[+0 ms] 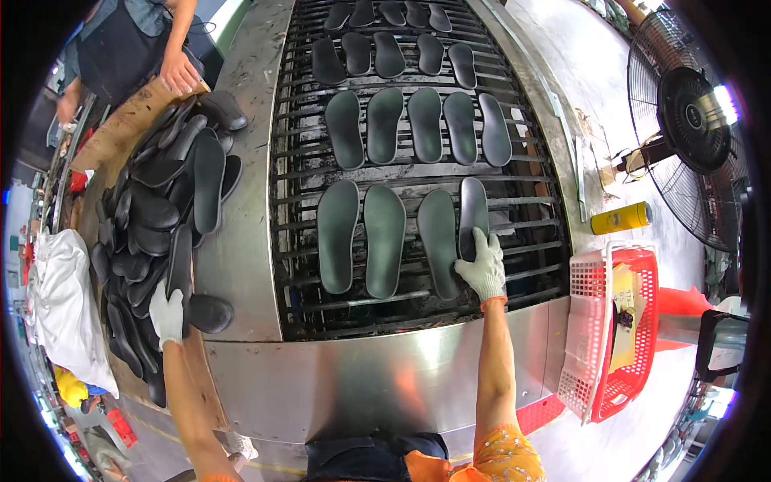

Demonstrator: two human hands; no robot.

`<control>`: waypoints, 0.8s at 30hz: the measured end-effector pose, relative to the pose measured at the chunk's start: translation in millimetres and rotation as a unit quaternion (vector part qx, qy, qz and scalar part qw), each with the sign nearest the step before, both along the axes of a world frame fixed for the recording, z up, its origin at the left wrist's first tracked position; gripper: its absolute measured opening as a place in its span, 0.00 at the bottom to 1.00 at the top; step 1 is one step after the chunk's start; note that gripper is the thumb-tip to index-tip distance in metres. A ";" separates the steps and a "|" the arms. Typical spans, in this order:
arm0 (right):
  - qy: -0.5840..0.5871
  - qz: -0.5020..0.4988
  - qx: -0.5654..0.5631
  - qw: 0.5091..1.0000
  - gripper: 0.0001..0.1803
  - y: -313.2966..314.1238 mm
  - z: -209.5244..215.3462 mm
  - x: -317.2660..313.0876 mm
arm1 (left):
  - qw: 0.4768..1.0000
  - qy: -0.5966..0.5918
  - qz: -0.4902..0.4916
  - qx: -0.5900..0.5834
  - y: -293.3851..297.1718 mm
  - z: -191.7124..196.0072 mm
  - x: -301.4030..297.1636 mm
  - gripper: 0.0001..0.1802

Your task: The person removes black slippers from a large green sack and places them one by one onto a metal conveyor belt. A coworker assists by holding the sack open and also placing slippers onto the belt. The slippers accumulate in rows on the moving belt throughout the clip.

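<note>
Dark grey shoe insoles lie in rows on a black slatted conveyor (522, 217). My right hand (482, 265), in a white glove, grips the heel end of the rightmost insole (473, 210) in the nearest row, which tilts on its edge. Three more insoles (384, 239) lie flat beside it. My left hand (167, 315), also gloved, rests on a black insole (180, 269) at the near end of a heap of insoles (152, 209) left of the conveyor.
Another person's hand (178, 74) reaches onto brown cardboard at the far end of the heap. A red basket (634, 386) and a yellow can (620, 218) sit to the right, beside a black fan (691, 120). A white sack (60, 305) lies at far left.
</note>
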State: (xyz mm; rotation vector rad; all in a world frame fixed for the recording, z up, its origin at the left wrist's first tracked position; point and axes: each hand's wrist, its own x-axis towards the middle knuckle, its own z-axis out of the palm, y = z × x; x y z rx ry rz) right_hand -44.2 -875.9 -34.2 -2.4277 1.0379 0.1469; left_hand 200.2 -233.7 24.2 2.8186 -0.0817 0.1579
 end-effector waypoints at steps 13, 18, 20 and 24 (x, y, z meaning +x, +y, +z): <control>-0.147 0.072 0.452 0.877 0.41 188.3 52.7 -14.6 | 0.719 0.353 0.080 -0.593 -271.4 14.9 -182.6 0.22; -0.275 -0.049 0.327 0.903 0.32 177.5 23.6 -34.6 | 0.654 0.350 -0.041 -0.669 -323.9 -18.9 -197.4 0.25; -0.263 -0.100 0.253 0.926 0.28 122.8 51.4 -28.6 | 0.678 0.412 -0.004 -0.609 -321.2 -10.9 -195.9 0.26; -0.407 -0.163 0.141 0.888 0.27 -13.0 8.0 -33.2 | 0.703 0.411 -0.027 -0.580 -320.6 -12.3 -190.6 0.23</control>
